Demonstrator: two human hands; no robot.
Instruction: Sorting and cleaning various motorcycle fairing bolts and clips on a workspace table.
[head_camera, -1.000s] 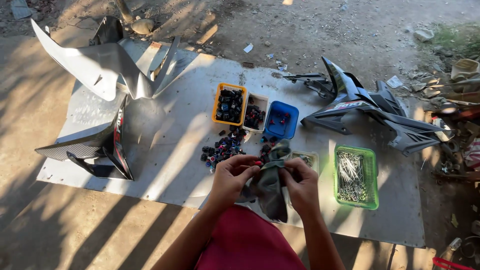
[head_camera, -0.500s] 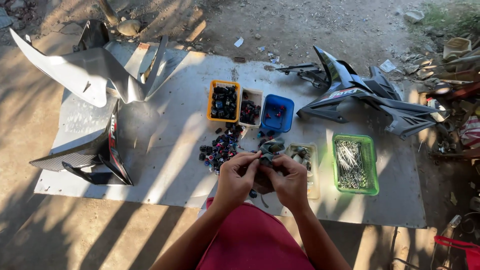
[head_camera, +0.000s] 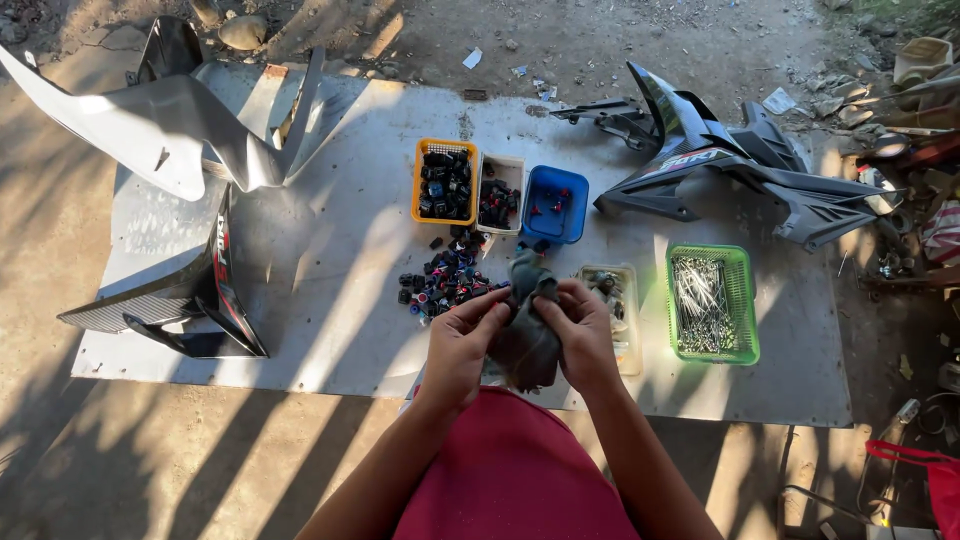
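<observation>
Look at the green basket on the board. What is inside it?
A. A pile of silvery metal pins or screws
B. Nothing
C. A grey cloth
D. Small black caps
A: the green basket holds a heap of thin silvery metal pieces, while the grey cloth is in the person's hands.

Single head view, worn camera, looked steeply down and forward from above the person's own lap. Hands (head_camera: 520, 335) sat close, near bottom centre. The grey sheet (head_camera: 330, 250) on the ground filled mid frame, dirt at the far edge. No second view, so nothing was shared.
</observation>
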